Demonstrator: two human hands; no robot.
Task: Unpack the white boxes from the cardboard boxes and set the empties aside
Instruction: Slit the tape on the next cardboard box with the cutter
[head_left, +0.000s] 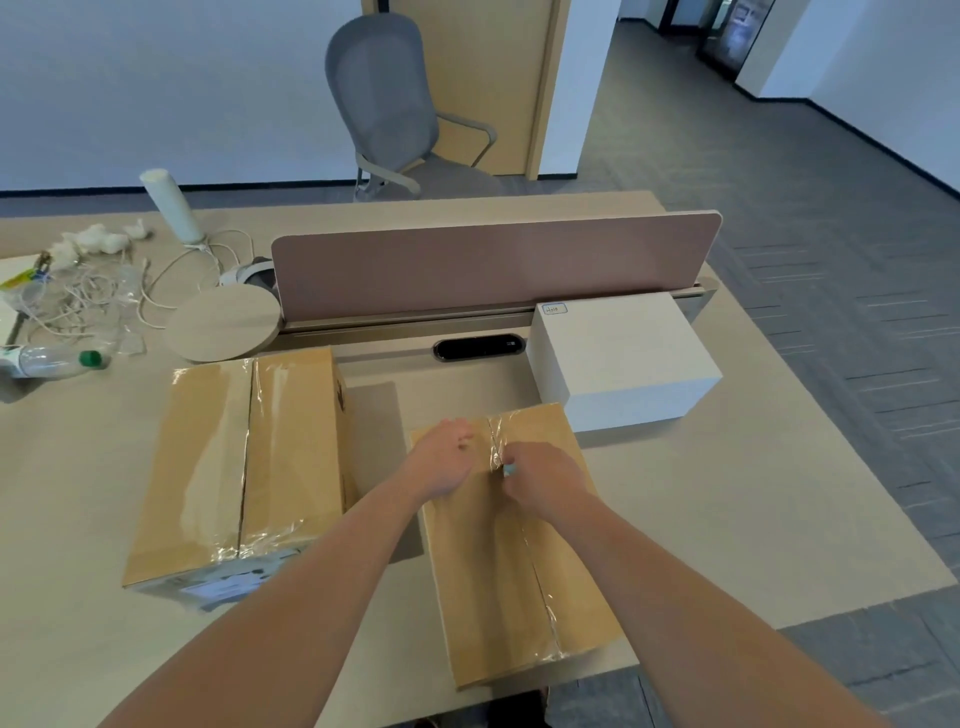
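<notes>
On the left, a taped cardboard box is sitting on the desk, well apart from both hands. Just right of it, the left hand is resting on the far end of a second cardboard box, fingers bent beside the tape; whether it is pinching anything I cannot tell. The right hand is gripping a small blue tool at the seam. The cardboard is looking stiff and light, the tape slick, so the flap edges are probably offering the best hold. Farther right, a white box is standing just beside this box's far corner.
</notes>
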